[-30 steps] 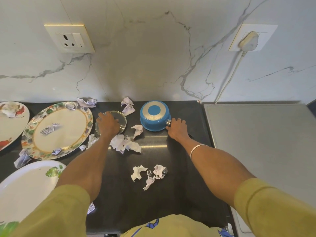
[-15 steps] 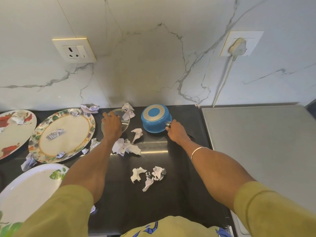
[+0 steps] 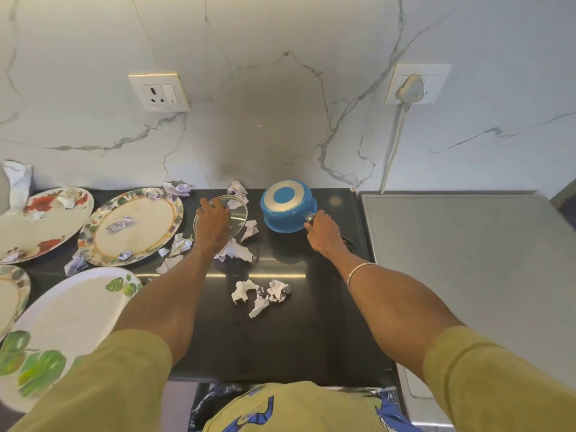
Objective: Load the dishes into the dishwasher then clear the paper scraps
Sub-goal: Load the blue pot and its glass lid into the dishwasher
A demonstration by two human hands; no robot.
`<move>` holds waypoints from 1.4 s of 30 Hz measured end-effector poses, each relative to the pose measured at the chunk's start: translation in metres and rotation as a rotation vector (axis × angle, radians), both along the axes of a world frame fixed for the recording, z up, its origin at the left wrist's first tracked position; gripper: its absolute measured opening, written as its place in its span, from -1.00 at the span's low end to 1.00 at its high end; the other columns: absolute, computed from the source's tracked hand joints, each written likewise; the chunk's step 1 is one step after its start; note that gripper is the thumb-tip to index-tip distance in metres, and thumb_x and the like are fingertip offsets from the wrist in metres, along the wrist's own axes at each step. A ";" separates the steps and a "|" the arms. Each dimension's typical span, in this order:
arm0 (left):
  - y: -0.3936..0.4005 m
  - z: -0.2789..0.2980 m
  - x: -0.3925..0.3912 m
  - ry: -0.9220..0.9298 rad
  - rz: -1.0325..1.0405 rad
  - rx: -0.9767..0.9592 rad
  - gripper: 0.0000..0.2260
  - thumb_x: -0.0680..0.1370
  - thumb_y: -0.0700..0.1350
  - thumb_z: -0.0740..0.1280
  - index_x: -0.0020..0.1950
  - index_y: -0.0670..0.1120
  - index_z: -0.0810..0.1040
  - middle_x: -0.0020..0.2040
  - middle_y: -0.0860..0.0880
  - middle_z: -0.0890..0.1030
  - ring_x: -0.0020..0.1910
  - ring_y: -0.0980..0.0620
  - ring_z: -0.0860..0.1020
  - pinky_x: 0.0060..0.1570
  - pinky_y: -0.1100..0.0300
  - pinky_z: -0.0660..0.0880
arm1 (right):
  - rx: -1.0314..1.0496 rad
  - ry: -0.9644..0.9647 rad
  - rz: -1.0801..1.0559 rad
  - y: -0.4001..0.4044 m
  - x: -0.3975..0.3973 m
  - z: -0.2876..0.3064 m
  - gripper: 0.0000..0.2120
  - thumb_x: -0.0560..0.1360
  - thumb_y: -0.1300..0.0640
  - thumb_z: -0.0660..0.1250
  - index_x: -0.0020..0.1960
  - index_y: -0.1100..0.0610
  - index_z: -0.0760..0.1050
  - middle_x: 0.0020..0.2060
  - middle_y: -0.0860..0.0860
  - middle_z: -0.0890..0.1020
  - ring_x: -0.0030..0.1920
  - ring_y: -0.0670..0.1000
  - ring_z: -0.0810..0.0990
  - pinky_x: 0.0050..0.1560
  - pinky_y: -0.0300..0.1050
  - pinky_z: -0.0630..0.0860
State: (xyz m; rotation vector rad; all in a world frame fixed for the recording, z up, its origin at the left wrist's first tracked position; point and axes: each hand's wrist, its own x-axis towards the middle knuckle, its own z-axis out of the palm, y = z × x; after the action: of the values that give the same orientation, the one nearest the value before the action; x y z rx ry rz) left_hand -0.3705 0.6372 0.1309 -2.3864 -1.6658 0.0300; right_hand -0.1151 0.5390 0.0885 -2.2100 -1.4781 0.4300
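Against a marble wall, on a black tabletop [image 3: 280,344] strewn with paper scraps [image 3: 261,293], the left hand [image 3: 215,226] grips a tilted glass lid [image 3: 238,213] — the right hand [image 3: 324,233] clasps an upturned blue saucepan [image 3: 286,205] by its handle, likely dishwasher-bound.

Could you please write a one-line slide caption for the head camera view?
Left hand grips a glass lid, right hand holds an upturned blue saucepan by its handle, amid paper scraps.

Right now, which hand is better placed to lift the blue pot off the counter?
Right. The right hand already grips the handle of the upturned blue pot, while the left hand is occupied on the glass lid.
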 end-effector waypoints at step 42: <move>-0.379 -0.048 0.044 -0.236 -0.877 -0.278 -0.65 0.66 -0.08 0.20 0.34 -0.28 0.37 0.25 -0.35 0.36 0.10 -0.35 0.45 0.10 -0.16 0.48 | -0.062 0.069 -1.036 -0.550 -0.166 -0.006 -0.69 0.60 0.11 0.25 0.26 0.26 0.35 0.12 0.20 0.59 0.15 0.24 0.57 0.12 0.10 0.49</move>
State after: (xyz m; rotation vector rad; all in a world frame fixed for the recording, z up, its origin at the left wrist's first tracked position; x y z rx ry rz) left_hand -0.3265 0.2584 0.0828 -3.2193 -0.5701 -0.1836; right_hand -0.2812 -0.0106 0.0822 -2.5965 -0.1531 0.1816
